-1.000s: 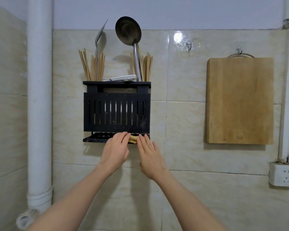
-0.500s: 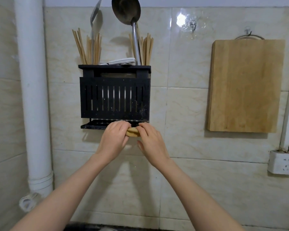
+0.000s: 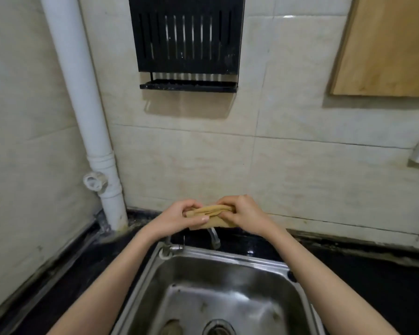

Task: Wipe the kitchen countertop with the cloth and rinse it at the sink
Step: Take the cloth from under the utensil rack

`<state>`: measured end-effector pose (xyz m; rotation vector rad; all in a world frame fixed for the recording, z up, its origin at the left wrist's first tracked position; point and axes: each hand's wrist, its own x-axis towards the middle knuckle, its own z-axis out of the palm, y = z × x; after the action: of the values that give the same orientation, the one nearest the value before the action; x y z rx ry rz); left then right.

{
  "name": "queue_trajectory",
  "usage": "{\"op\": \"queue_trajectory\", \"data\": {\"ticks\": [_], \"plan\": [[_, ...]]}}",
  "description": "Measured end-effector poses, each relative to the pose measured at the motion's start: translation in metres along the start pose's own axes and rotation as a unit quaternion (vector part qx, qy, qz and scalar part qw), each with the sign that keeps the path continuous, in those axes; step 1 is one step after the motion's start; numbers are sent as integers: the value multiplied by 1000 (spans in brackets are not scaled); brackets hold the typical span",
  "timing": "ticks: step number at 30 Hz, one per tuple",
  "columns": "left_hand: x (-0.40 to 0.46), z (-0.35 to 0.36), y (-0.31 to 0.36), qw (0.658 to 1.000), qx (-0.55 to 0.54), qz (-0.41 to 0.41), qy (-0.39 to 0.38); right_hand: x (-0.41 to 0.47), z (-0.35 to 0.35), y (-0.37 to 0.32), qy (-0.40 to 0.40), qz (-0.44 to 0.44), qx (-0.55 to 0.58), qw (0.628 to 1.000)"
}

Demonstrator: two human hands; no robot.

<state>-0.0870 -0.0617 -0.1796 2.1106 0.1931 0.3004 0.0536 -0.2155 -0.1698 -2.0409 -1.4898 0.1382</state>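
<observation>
Both hands have come down from the black rack (image 3: 186, 39); left hand (image 3: 179, 215) and right hand (image 3: 242, 212) pinch the folded cloth (image 3: 212, 213) above the sink's (image 3: 228, 256) back edge. Unfold it fully before wiping the tabletop (image 3: 373, 276).

left hand (image 3: 179, 215), right hand (image 3: 244, 213), fingers curled, forearms converging
</observation>
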Motion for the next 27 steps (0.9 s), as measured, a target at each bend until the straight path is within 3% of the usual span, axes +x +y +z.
{"op": "queue_trajectory", "data": {"ticks": [5, 9, 14, 19, 25, 27], "plan": [[-32, 30, -13, 994, -84, -71, 23, -40, 29, 7, -17, 44, 88, 995], [-45, 39, -14, 992, -82, -91, -4, -62, 41, 6, -32, 47, 102, 993], [-52, 36, -5, 997, -41, -68, 20, -76, 39, -1, -103, 49, 214, 970], [-52, 31, 3, 998, 41, -23, 38, -72, 42, -9, -87, 74, 287, 951], [-65, 34, 4, 984, 168, 50, 0, -53, 57, -16, -175, 46, 150, 972], [-71, 37, -2, 981, 184, 52, 14, -50, 70, -17, -233, 39, 135, 962]]}}
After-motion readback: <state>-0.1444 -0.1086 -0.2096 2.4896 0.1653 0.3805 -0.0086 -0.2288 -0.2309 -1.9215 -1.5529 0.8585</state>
